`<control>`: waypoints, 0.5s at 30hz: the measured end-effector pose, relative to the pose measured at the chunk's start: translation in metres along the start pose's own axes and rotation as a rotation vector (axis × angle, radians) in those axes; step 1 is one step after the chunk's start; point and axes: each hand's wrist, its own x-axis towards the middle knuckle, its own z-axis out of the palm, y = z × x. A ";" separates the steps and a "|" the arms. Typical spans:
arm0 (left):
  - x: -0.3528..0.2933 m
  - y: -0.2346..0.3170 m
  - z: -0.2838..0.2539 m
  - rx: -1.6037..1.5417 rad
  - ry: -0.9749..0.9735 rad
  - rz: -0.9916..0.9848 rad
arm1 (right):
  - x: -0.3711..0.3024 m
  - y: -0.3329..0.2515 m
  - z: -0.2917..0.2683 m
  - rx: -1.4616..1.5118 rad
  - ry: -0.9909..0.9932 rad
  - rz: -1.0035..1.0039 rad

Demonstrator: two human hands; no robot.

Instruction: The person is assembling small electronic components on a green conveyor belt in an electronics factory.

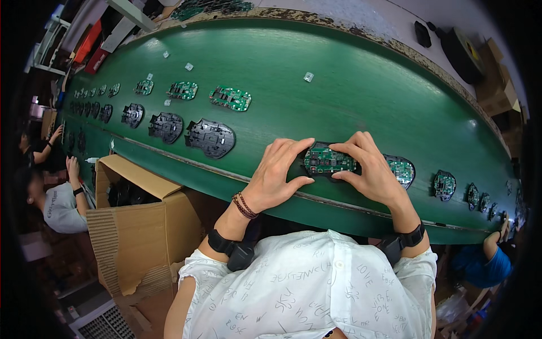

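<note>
In front of me a green circuit board [324, 161] lies in a black plastic shell [305, 160] on the green belt. My left hand [274, 175] grips the shell's left end, index finger at the far edge and thumb at the near edge. With thumb and index finger my right hand [372, 169] grasps the board across its width; its palm hides the right end. Just right of that hand, partly covered by it, is another shell with a board in it [402, 170].
Left along the belt [271, 68] run a row of bare boards [230, 98] and a row of black shells [210, 138]. More board-filled shells [444, 185] trail off right. Small clear pieces [308, 77] are scattered about. An open cardboard box [141, 231] stands left; co-workers sit at both ends.
</note>
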 end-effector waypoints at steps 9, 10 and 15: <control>0.003 0.003 -0.004 0.015 -0.054 -0.005 | -0.001 0.005 0.005 0.041 0.057 0.053; 0.004 0.005 -0.005 0.030 -0.068 -0.007 | -0.002 0.005 0.005 0.024 0.066 0.045; 0.021 0.008 0.010 0.002 -0.022 0.008 | -0.004 0.003 0.005 -0.034 0.070 0.029</control>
